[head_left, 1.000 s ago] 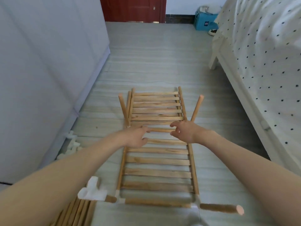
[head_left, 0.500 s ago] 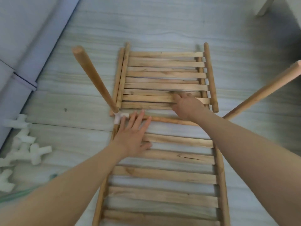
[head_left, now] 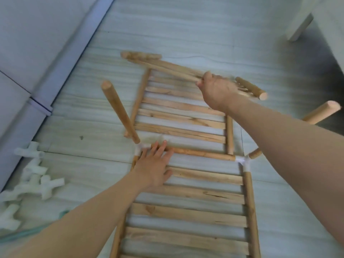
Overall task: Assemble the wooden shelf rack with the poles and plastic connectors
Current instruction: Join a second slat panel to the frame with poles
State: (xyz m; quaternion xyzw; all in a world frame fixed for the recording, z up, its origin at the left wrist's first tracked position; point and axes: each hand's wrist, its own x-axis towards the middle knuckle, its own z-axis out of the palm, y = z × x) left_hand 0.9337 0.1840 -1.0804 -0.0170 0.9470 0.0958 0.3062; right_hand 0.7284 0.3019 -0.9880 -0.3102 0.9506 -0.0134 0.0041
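A slatted wooden shelf panel (head_left: 193,211) lies flat on the floor, framed by poles joined with white plastic connectors (head_left: 243,161). My left hand (head_left: 155,164) rests flat on its far end, fingers straight, touching the cross pole (head_left: 201,154) by the left corner connector (head_left: 141,148). Two poles stand up from those corners, one at the left (head_left: 119,110) and one at the right (head_left: 322,112). Beyond lies a second slatted panel (head_left: 178,116). My right hand (head_left: 216,90) grips loose poles (head_left: 167,68) and holds them slanted above that second panel.
Several spare white connectors (head_left: 35,179) lie in a heap on the floor at the left, beside a pale wall panel (head_left: 37,53). A white bed leg (head_left: 299,28) stands at the top right. A greenish cord (head_left: 28,231) runs along the lower left.
My right hand has gone from the far panel's near slats to its far part and lifted loose poles off it. My left hand has stayed flat by the corner connector. The camera moved closer.
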